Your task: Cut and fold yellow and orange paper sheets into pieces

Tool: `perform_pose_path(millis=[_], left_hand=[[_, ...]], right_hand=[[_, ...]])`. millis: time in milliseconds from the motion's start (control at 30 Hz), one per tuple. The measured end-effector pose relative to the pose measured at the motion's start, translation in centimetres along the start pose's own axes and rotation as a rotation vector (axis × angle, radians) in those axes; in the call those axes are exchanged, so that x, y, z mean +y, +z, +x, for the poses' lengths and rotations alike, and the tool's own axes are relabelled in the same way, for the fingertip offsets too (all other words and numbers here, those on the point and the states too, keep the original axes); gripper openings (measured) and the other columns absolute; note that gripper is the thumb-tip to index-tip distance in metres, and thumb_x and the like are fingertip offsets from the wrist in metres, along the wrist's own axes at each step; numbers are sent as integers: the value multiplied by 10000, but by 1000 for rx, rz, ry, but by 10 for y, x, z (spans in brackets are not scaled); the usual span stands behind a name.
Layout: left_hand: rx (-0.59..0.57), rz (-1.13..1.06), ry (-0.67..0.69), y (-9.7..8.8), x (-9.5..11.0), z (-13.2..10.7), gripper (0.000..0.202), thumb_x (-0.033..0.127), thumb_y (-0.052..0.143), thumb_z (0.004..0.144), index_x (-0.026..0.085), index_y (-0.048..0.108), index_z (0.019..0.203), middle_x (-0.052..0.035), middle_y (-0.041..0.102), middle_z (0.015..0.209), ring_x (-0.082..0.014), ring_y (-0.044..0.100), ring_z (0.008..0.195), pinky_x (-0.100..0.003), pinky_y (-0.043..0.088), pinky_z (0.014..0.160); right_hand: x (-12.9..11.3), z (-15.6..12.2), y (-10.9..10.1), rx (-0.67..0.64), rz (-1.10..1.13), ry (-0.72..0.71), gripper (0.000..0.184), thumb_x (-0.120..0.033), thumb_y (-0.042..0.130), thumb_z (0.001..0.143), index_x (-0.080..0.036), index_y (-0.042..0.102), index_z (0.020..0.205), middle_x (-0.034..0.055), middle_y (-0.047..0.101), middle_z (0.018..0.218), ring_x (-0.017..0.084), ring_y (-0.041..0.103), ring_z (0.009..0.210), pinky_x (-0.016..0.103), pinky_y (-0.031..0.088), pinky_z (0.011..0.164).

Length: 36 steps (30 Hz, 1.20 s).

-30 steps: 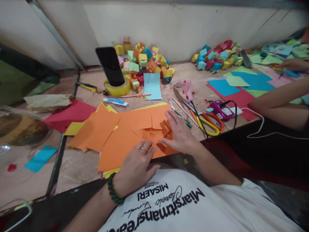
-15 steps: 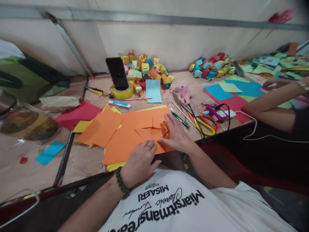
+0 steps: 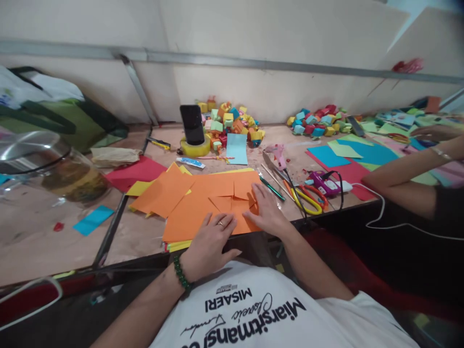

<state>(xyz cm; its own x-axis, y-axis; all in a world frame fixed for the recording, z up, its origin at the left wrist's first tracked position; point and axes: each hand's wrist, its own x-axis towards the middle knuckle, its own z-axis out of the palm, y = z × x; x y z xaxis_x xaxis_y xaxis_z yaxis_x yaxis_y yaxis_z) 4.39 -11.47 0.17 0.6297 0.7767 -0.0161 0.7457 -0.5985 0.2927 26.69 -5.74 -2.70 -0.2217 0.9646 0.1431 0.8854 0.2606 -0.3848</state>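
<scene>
A folded orange paper piece with flaps meeting near its middle lies on a larger orange sheet, on top of a stack with yellow edges. My left hand, wearing a ring and a green bead bracelet, rests on the lower edge of the papers with fingers extended. On the right side of the folded piece lies my right hand, fingers stretched out and thumb apart. Part of the folded piece is hidden under that hand. Neither hand grasps anything.
Beyond the papers are a green pen, yellow-handled scissors, a pink glue gun and a phone on a tape roll. A glass jar stands left. Another person's arm reaches in at right.
The camera view has tilted up and turned slightly left, so the table sits differently in the picture. Left fingers lie a little more spread; both hands remain on the orange paper.
</scene>
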Motion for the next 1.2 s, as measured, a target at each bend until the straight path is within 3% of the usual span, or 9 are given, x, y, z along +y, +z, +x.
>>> perform_pose_path(millis=[133, 333, 500, 667, 833, 900, 1000, 1100, 1200], left_hand=[[-16, 9, -18, -1, 1, 0, 678, 512, 620, 836, 128, 489, 1379, -171, 490, 1445, -343, 405, 1339, -567, 292, 1114], [45, 24, -5, 3, 0, 1, 678, 522, 628, 821, 123, 507, 1355, -191, 517, 1400, -334, 452, 1291, -525, 334, 1093], [27, -3, -13, 3, 2, 0, 666, 511, 618, 832, 127, 497, 1363, -198, 498, 1419, -331, 437, 1316, -538, 323, 1100], [30, -57, -12, 5, 2, -6, 717, 523, 631, 815, 152, 453, 1402, -197, 449, 1468, -332, 393, 1364, -550, 308, 1113], [132, -136, 6, -7, -6, -6, 539, 450, 550, 882, 178, 514, 1346, -158, 554, 1369, -270, 528, 1245, -415, 442, 1031], [207, -130, -44, -16, -18, 1, 444, 421, 545, 882, 213, 570, 1272, -129, 598, 1288, -251, 596, 1134, -370, 492, 951], [270, -111, -140, -29, -44, 25, 376, 413, 538, 873, 185, 613, 1162, -143, 602, 1182, -265, 631, 1013, -402, 496, 912], [178, -231, -249, -36, -65, 56, 424, 459, 584, 816, 126, 617, 1077, -172, 597, 1106, -294, 631, 976, -423, 488, 884], [126, -310, -322, -39, -75, 78, 396, 389, 712, 670, 142, 615, 963, -150, 637, 998, -325, 623, 949, -415, 475, 839]], right_hand=[[7, 3, -2, 75, -30, 60, 721, -308, 487, 836, -128, 250, 1493, 196, 312, 1532, 317, 234, 1446, 577, 211, 1147], [-5, 3, 7, 35, -2, -33, 835, -484, 567, 800, -162, 245, 1500, 184, 300, 1542, 327, 213, 1452, 571, 221, 1144], [7, 7, 11, 129, 1, 23, 725, -310, 522, 826, -127, 279, 1484, 208, 340, 1518, 334, 275, 1422, 611, 222, 1126], [-1, 5, 1, 153, 35, -117, 384, -189, 444, 865, -212, 645, 1191, 119, 619, 1270, 271, 524, 1207, 500, 381, 1062], [-12, 11, -1, 97, 29, -134, 256, -295, 484, 925, -222, 729, 907, 98, 686, 1077, 249, 584, 1013, 420, 482, 920], [-11, 15, -1, 84, 22, -123, 176, -290, 550, 896, -224, 710, 861, 88, 682, 1035, 245, 580, 977, 400, 494, 861], [-9, 19, 2, 70, 68, -141, 92, -248, 596, 863, -217, 682, 850, 72, 672, 977, 232, 582, 936, 375, 497, 822], [-6, 20, 10, 105, 172, -165, 148, -213, 588, 847, -205, 663, 974, 82, 666, 1006, 233, 592, 966, 390, 497, 859], [-4, 19, 16, 141, 294, -126, 302, -221, 583, 823, -202, 617, 1122, 99, 655, 1057, 238, 608, 984, 407, 519, 855]])
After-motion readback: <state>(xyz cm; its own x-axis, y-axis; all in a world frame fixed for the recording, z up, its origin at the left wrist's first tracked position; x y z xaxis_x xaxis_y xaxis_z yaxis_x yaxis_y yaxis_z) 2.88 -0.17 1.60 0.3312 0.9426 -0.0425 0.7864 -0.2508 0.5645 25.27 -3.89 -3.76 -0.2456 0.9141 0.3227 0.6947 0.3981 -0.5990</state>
